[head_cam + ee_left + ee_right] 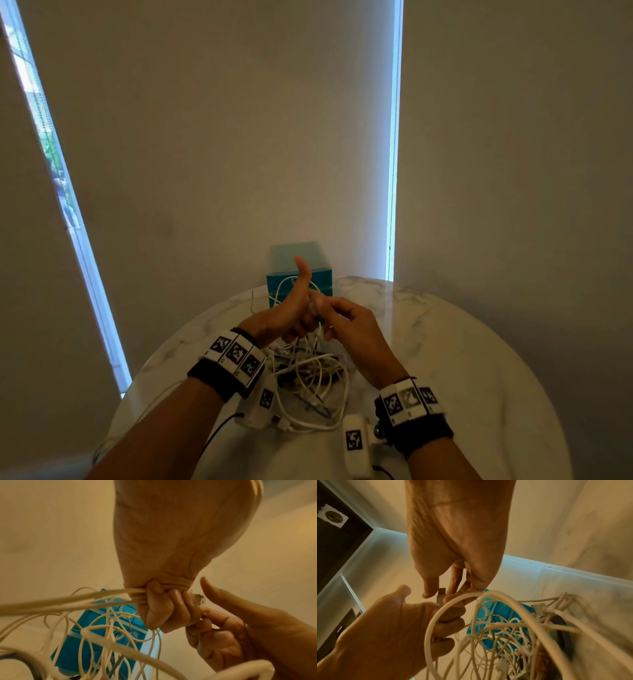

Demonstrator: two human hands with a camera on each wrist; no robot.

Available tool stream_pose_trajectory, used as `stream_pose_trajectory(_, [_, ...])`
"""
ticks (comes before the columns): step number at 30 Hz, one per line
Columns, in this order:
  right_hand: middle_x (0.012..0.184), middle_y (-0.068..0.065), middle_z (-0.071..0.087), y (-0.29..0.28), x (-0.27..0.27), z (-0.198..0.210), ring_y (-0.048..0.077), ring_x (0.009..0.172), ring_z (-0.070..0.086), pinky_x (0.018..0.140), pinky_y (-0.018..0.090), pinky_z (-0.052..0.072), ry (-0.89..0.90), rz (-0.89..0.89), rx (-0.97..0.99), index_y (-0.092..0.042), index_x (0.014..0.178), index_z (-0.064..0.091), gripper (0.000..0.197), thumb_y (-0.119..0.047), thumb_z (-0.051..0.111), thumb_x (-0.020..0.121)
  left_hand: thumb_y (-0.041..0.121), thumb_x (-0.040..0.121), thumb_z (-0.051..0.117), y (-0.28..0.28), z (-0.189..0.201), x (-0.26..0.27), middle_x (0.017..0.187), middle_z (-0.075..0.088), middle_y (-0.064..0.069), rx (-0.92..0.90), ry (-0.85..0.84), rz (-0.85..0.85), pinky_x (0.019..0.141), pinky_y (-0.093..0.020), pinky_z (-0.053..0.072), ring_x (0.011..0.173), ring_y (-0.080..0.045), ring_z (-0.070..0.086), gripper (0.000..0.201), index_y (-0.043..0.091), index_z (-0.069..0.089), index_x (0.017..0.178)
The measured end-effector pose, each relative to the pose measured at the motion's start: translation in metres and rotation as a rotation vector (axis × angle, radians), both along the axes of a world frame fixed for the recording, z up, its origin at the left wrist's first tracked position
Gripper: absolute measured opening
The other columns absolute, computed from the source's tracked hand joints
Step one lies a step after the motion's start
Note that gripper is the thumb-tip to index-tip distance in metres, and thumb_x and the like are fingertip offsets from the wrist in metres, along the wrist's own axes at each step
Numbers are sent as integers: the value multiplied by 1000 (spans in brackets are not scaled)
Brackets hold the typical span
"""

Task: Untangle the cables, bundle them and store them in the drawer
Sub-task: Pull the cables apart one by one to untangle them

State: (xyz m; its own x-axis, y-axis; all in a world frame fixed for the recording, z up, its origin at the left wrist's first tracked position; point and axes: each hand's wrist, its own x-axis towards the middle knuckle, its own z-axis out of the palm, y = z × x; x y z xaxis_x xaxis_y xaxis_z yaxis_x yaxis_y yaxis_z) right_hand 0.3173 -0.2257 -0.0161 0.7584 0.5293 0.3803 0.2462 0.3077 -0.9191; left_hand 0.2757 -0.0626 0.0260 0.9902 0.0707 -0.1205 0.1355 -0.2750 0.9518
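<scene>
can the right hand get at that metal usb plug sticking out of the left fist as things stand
Probably yes. The metal plug juts free above the left hand, and the right hand has fingertips beside it already; the white cables hang below, clear.

Both forearms are showing bare, no sleeves. The left wrist is wearing a black band topped with a row of white blocks carrying black-and-white square markers. A white camera pod with its own marker is hanging under it, trailing a thin black cable. The right wrist is wearing the same black band and marker blocks, with a white marked pod beside it.
</scene>
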Motion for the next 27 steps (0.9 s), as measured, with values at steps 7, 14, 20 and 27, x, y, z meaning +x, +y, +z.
stream_pose_trajectory(7, [89, 10, 81, 8, 0, 5, 21, 81, 77, 78, 30, 62, -42, -14, -26, -9, 102, 82, 17, -24, 79, 96, 111, 61, 8, 14, 6, -6, 120, 62, -45, -68, -58, 143, 53, -28, 38, 59, -24, 57, 136, 18, 37, 158])
stream_pose_trajectory(14, [84, 0, 82, -3, 42, 57, 14, 81, 80, 87, 34, 63, -56, -368, 105, -16, 103, 82, 18, -32, 81, 94, 92, 84, 12, 93, 15, -72, 59, 38, 6, 305, 31, 181, 47, -23, 28, 52, -12, 29, 103, 10, 73, 101])
stream_pose_trajectory(20, [86, 4, 82, 5, 13, 64, 19, 83, 80, 85, 32, 65, -154, -160, -47, -12, 102, 81, 16, -27, 81, 94, 96, 85, 30, 187, 8, -109, 64, 64, -1, 927, -25, 427, 69, -34, 42, 64, -19, 59, 91, 15, 69, 69])
stream_pose_trajectory(27, [95, 6, 83, 34, -13, 35, 20, 92, 81, 84, 27, 64, -21, -105, 90, -11, 108, 80, 17, -24, 78, 96, 41, 114, 37, 194, 83, -95, 83, 63, -2, 1387, -564, 816, 84, -43, 29, 92, -32, 58, 45, 21, 62, 82])
